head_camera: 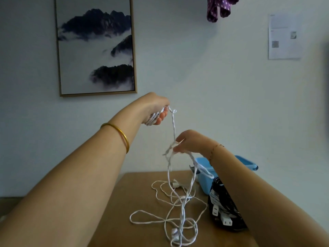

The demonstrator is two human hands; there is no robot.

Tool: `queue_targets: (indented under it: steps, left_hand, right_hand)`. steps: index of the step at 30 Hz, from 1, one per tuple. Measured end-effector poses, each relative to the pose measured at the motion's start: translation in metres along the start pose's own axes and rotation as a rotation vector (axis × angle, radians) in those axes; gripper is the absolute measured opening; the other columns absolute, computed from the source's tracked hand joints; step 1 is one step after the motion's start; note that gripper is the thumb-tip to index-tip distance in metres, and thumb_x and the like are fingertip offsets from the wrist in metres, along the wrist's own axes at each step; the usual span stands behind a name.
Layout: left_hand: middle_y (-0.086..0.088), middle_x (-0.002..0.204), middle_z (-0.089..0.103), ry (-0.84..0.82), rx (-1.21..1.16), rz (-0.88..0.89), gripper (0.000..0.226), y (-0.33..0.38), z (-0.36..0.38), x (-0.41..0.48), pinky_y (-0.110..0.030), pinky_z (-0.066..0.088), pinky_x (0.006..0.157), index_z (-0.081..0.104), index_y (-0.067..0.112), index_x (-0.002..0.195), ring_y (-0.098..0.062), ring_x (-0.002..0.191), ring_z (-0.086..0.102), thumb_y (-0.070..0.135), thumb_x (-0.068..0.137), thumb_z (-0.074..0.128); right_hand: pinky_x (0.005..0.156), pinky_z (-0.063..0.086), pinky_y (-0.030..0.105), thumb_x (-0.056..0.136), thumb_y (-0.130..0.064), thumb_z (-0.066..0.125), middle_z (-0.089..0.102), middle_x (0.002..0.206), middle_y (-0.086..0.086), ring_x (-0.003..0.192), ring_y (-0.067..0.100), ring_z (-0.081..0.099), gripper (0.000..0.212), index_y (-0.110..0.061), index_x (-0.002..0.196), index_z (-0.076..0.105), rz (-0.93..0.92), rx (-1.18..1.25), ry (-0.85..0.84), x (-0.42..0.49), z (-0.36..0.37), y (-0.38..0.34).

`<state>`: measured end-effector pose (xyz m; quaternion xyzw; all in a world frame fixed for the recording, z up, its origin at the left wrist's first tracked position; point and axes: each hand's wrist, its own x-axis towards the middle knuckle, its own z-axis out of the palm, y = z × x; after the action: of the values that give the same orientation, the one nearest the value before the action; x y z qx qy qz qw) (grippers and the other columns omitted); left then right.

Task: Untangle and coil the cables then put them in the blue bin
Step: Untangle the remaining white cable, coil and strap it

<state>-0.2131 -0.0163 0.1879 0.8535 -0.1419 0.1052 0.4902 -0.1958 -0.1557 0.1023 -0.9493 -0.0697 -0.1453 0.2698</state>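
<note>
My left hand (155,109) is raised above the table and grips a small bundle of coiled white cable. From it a twisted white cable (173,127) hangs down to my right hand (187,142), which pinches the strands at a knot. Below, the remaining white cable (170,207) lies in tangled loops on the wooden table (135,202), with a white plug (176,184) among them. The blue bin (204,182) stands at the table's far right, partly hidden by my right forearm. A white cable hangs over its rim.
A dark bundle of black cables with white plugs (222,211) lies on the table right of the white tangle, in front of the bin. A framed picture (96,45) hangs on the wall behind. The table's left edge runs near my left forearm.
</note>
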Motion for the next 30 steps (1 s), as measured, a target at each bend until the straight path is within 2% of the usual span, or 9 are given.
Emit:
queue_targets:
  steps: [2, 5, 9, 11, 13, 18, 24, 26, 30]
  left_hand:
    - [-0.004, 0.055, 0.047, -0.015, 0.018, -0.036, 0.025, -0.012, 0.005, 0.003, -0.012, 0.036, 0.038, 0.05, 0.01, 0.067, -0.009, 0.036, 0.039, 0.013, 0.091, 0.045]
    - [-0.005, 0.056, 0.047, -0.008, 0.037, -0.047, 0.024, -0.022, 0.013, 0.008, -0.011, 0.036, 0.037, 0.051, 0.009, 0.069, -0.01, 0.038, 0.04, 0.014, 0.092, 0.044]
    - [-0.005, 0.057, 0.048, -0.032, 0.041, -0.034, 0.021, -0.026, 0.018, 0.011, -0.013, 0.036, 0.038, 0.052, 0.008, 0.071, -0.012, 0.044, 0.041, 0.014, 0.09, 0.044]
    - [-0.004, 0.058, 0.048, -0.028, 0.05, -0.025, 0.021, -0.028, 0.018, 0.011, -0.013, 0.036, 0.039, 0.052, 0.008, 0.072, -0.012, 0.044, 0.041, 0.014, 0.09, 0.045]
    - [-0.005, 0.058, 0.048, -0.027, 0.072, -0.031, 0.021, -0.033, 0.016, 0.013, -0.011, 0.035, 0.037, 0.052, 0.007, 0.074, -0.012, 0.044, 0.04, 0.015, 0.092, 0.044]
    - [-0.004, 0.058, 0.048, -0.108, 0.206, -0.123, 0.025, -0.051, 0.011, 0.019, -0.015, 0.036, 0.04, 0.052, 0.008, 0.076, -0.011, 0.045, 0.041, 0.023, 0.095, 0.045]
    - [0.002, 0.049, 0.045, -0.439, 0.292, -0.202, 0.043, -0.051, 0.002, 0.012, -0.014, 0.032, 0.032, 0.05, 0.012, 0.063, -0.006, 0.033, 0.037, 0.032, 0.1, 0.042]
    - [0.002, 0.049, 0.045, -0.527, 0.249, -0.221, 0.045, -0.049, -0.001, 0.01, -0.014, 0.031, 0.031, 0.05, 0.013, 0.061, -0.005, 0.032, 0.037, 0.034, 0.1, 0.043]
    - [0.002, 0.051, 0.044, -0.632, 0.024, -0.285, 0.04, -0.047, -0.008, 0.009, -0.013, 0.028, 0.028, 0.051, 0.012, 0.068, -0.003, 0.031, 0.034, 0.033, 0.099, 0.04]
  right_hand:
    - [0.089, 0.049, 0.035, 0.088, -0.006, 0.058, 0.06, 0.112, 0.013, 0.101, 0.029, 0.058, 0.024, -0.001, 0.111, 0.058, 0.074, -0.232, 0.254, 0.0, -0.003, -0.003]
    - [0.086, 0.048, 0.036, 0.09, -0.001, 0.045, 0.057, 0.116, 0.014, 0.103, 0.03, 0.057, 0.031, -0.002, 0.12, 0.051, 0.046, -0.009, 0.486, 0.001, -0.004, -0.015]
    - [0.068, 0.044, 0.031, 0.086, -0.007, 0.062, 0.057, 0.102, 0.014, 0.087, 0.024, 0.06, 0.036, 0.001, 0.117, 0.046, 0.008, 0.434, 0.357, 0.003, 0.017, -0.027]
    - [0.058, 0.046, 0.027, 0.087, 0.0, 0.057, 0.054, 0.089, 0.012, 0.067, 0.018, 0.064, 0.023, -0.001, 0.107, 0.046, 0.04, 0.734, 0.303, 0.007, 0.027, -0.024]
    - [0.053, 0.051, 0.025, 0.089, 0.004, 0.051, 0.052, 0.082, 0.012, 0.054, 0.014, 0.06, 0.014, -0.005, 0.097, 0.045, 0.075, 0.98, 0.368, 0.009, 0.03, -0.021]
    - [0.055, 0.035, 0.021, 0.088, -0.005, 0.055, 0.054, 0.079, 0.002, 0.066, 0.014, 0.048, 0.009, -0.013, 0.084, 0.054, -0.111, 0.52, 0.71, 0.018, 0.027, -0.008]
    - [0.063, 0.038, 0.029, 0.094, -0.022, 0.055, 0.053, 0.094, -0.001, 0.081, 0.016, 0.05, 0.015, -0.017, 0.099, 0.068, -0.184, 0.051, 0.622, 0.026, 0.025, 0.012]
    - [0.07, 0.041, 0.03, 0.094, -0.02, 0.055, 0.056, 0.089, 0.001, 0.081, 0.016, 0.05, 0.017, -0.013, 0.1, 0.07, -0.245, 0.062, 0.537, 0.027, 0.028, 0.011]
    - [0.069, 0.045, 0.028, 0.091, -0.011, 0.056, 0.058, 0.072, 0.003, 0.069, 0.015, 0.051, 0.013, -0.004, 0.087, 0.066, -0.174, 0.504, 0.304, 0.024, 0.032, 0.005]
